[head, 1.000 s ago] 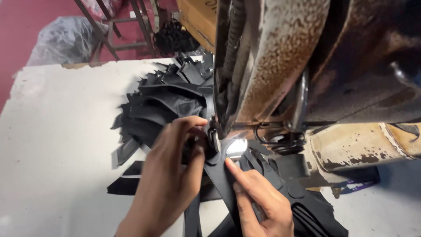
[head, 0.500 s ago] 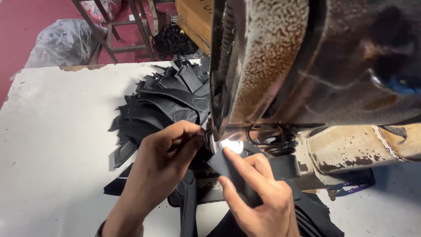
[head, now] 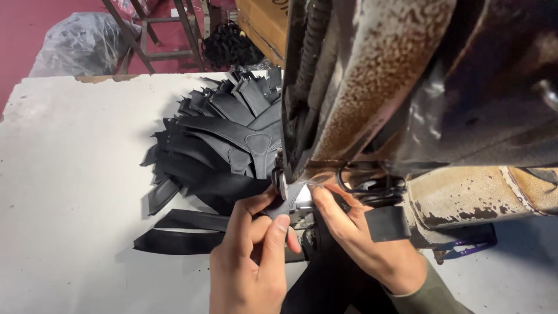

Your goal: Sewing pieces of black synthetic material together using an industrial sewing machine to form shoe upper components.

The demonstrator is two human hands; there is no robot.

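Observation:
My left hand (head: pixel 251 261) pinches a black leather piece (head: pixel 283 204) right at the foot of a rusty old sewing machine (head: pixel 372 87). My right hand (head: pixel 363 238) holds the same piece from the other side, its fingers under the needle area beside a small bright light (head: pixel 302 197). A fanned heap of sewn black leather pieces (head: pixel 226 139) lies on the white table (head: pixel 75 174) just beyond the machine's foot. More black material hangs down between my wrists at the bottom edge.
Two loose black strips (head: pixel 180 232) lie left of my left hand. A clear plastic bag (head: pixel 75 49), wooden stool legs (head: pixel 168 35) and a pile of black straps (head: pixel 232 46) sit on the red floor behind the table. The machine's arm fills the right side.
Both hands have shifted lower and closer together on the piece at the foot; my left fingers now pinch it from below. The view has tilted slightly.

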